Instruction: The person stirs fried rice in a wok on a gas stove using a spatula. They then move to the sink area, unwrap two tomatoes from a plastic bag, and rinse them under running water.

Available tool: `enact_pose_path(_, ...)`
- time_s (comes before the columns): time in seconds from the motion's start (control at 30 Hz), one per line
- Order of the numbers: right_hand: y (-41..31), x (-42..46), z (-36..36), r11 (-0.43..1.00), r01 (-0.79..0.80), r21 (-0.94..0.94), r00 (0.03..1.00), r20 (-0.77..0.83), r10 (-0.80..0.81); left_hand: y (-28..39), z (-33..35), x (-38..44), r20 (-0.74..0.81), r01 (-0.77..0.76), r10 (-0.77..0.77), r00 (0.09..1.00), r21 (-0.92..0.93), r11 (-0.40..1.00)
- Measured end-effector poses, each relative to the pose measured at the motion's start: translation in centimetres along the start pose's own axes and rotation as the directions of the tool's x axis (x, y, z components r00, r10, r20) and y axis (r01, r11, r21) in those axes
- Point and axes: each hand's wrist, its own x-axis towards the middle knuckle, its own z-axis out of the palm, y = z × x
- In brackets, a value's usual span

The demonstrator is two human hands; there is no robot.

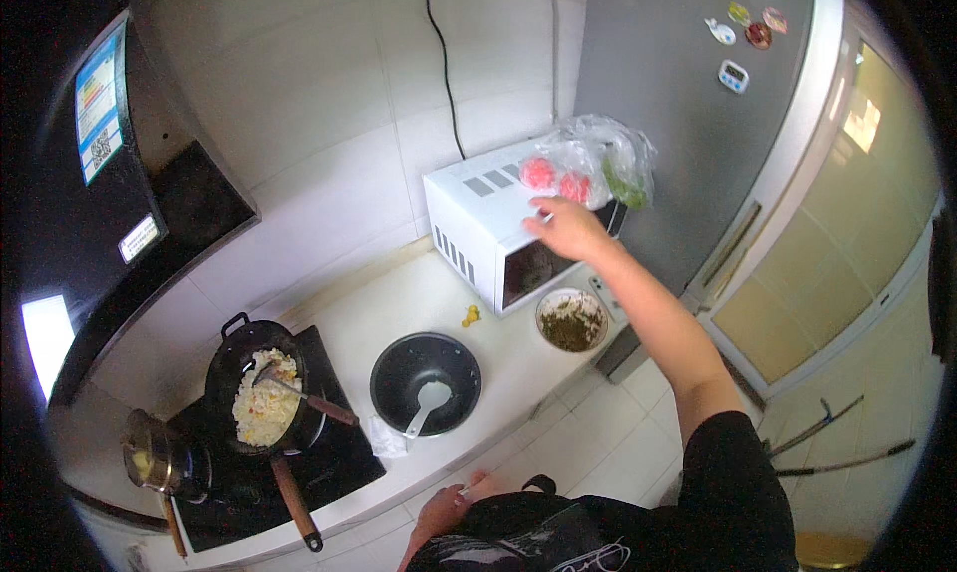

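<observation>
My right hand (564,228) is stretched over the front top edge of a white microwave oven (463,236), thumb and fingers apart. A small white spot shows between the fingers; I cannot tell whether it is a held thing. Just beyond the fingertips, clear plastic bags (591,138) lie on the oven with pink-red round items (537,173) and something leafy green (624,179) in them. My left hand (447,506) is low by my body, before the counter edge. Its fingers are curled near a small pale thing, and its grip is unclear.
A wok (224,363) with fried rice (269,407) and a spatula (321,404) sits on the black cooktop (336,460), beside a pot (149,452). A dark bowl (389,378) holds a white rice paddle (430,400). A bowl of dark chopped food (572,325) stands by the oven; a refrigerator (658,108) is behind.
</observation>
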Motion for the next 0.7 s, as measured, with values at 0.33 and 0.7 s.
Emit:
enact_pose_path(0.33, 15.8, 14.8, -0.9, 0.875, -0.413, -0.254, 0.910, -0.145, 0.388, 2.3, -2.3, 2.8, -0.103, 0.143, -0.155, 0.982, -0.114, 0.983)
enact_pose_path(0.7, 21.8, 23.1, 2.0, 0.997, 0.078, 0.011, 0.975, 0.208, -0.079, 8.7, 4.2, 3.0, -0.277, 0.291, -0.413, 0.868, -0.391, 0.873)
